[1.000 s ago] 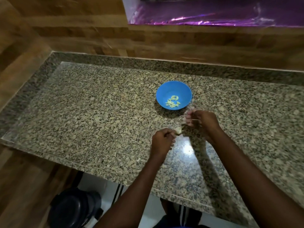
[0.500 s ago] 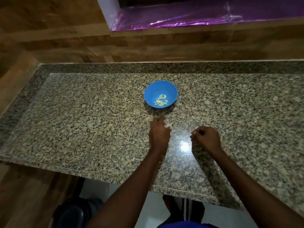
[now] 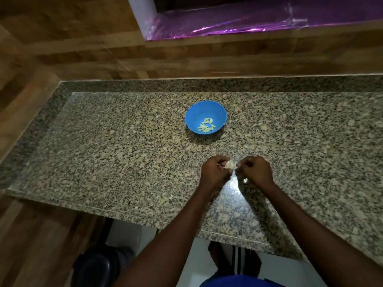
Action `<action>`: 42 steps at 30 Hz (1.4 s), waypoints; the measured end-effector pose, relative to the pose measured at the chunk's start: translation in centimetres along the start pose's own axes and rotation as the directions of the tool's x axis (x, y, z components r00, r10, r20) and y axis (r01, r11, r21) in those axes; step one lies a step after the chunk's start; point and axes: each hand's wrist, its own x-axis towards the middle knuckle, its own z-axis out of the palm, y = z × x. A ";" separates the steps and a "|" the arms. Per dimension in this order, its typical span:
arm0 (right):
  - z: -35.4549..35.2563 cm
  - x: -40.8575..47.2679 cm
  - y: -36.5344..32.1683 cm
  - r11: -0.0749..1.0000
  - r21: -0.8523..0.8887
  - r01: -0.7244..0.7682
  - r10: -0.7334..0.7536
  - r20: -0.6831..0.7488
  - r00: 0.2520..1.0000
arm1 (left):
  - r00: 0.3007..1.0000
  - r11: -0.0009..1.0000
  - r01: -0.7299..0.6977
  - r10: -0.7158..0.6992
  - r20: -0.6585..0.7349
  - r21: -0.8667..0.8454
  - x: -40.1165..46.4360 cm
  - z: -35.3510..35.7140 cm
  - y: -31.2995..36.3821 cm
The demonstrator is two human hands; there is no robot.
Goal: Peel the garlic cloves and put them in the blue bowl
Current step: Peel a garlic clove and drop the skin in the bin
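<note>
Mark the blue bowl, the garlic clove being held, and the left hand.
blue bowl (image 3: 193, 112): head view, bare inner wall.
garlic clove (image 3: 229, 164): head view, exposed pale side.
left hand (image 3: 214, 171): head view, back of hand.

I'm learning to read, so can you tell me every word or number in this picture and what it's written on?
There are none to read.
blue bowl: plain, no label.
granite counter: only speckles.
garlic clove between the hands: no marks.
purple foil on the ledge: shiny glare only, no print that shows.

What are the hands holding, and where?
The left hand pinches a garlic clove at its left end. The right hand is curled beside it; its hold cannot be told.
</note>
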 end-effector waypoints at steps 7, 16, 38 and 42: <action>-0.6 -0.6 0.4 0.983 0.179 -0.039 0.038 0.005 0.999 | 0.993 0.983 0.021 0.001 0.119 -0.180 -0.9 1.1 -0.3; -1.7 -0.2 1.1 0.921 0.343 -0.184 0.163 0.089 0.982 | 0.996 0.967 -0.008 0.031 0.084 -0.253 -0.4 1.8 -0.3; -2.6 0.7 1.6 0.774 0.556 -0.302 0.215 0.218 0.952 | 0.994 0.939 0.033 0.006 0.112 -0.341 0.0 2.5 0.8; -3.1 1.1 1.7 0.655 0.629 -0.419 0.202 0.389 0.899 | 0.991 0.925 0.043 0.010 0.137 -0.378 0.1 2.4 1.1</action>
